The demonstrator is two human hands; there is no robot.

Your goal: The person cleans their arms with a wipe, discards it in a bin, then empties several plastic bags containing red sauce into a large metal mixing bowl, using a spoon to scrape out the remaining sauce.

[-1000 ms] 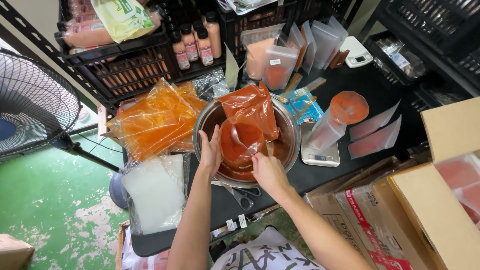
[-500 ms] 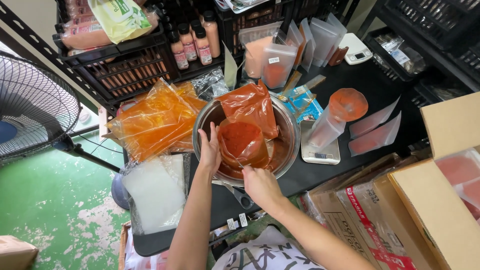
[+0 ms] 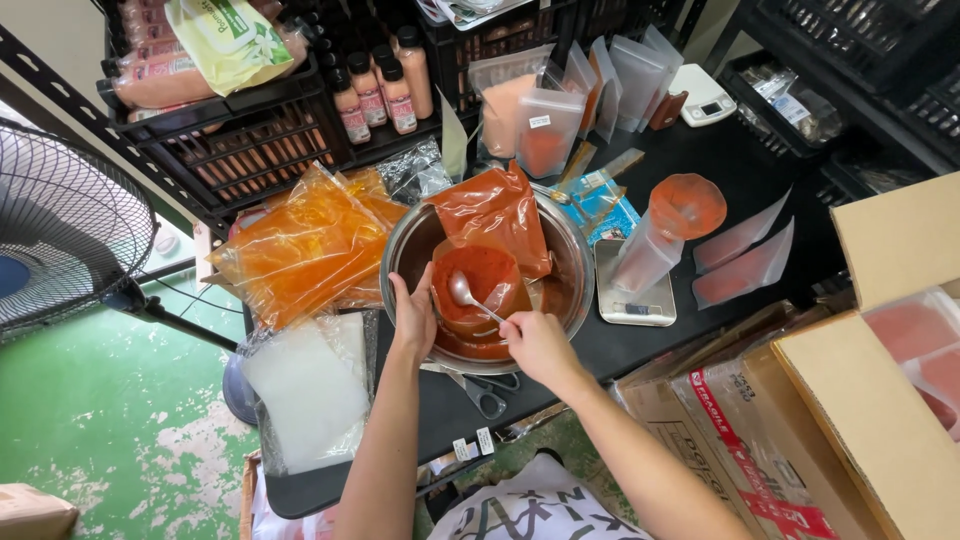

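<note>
Right hand [image 3: 540,345] gripped a metal spoon [image 3: 470,297], bowl end dipped into an open pouch of red paste [image 3: 478,290]. Left hand [image 3: 413,318] was wrapped round the pouch's left edge, holding it upright and open. The pouch stood inside a steel mixing bowl [image 3: 560,250] at the middle of the black worktop [image 3: 700,335].

Step looked like spooning paste at the pouch mouth; couldn't tell whether filling or emptying. Whichever move follows would need the left hand to keep the mouth open and the spoon clear of the pouch rim.

A second, larger red bag [image 3: 495,212] leaned in the far side of the bowl. Orange bags [image 3: 300,250] lay left of it, with a stack of clear bags [image 3: 305,395] nearer. A small scale [image 3: 635,285] sat just right, carrying a pouch with a red funnel [image 3: 687,205]. Scissors [image 3: 485,392] lay near the bowl, partly under its rim.

Paste level hidden by the pouch walls. Right-hand finger placement on the spoon hard to make out. Cardboard boxes [image 3: 880,400] cut off at right.
</note>
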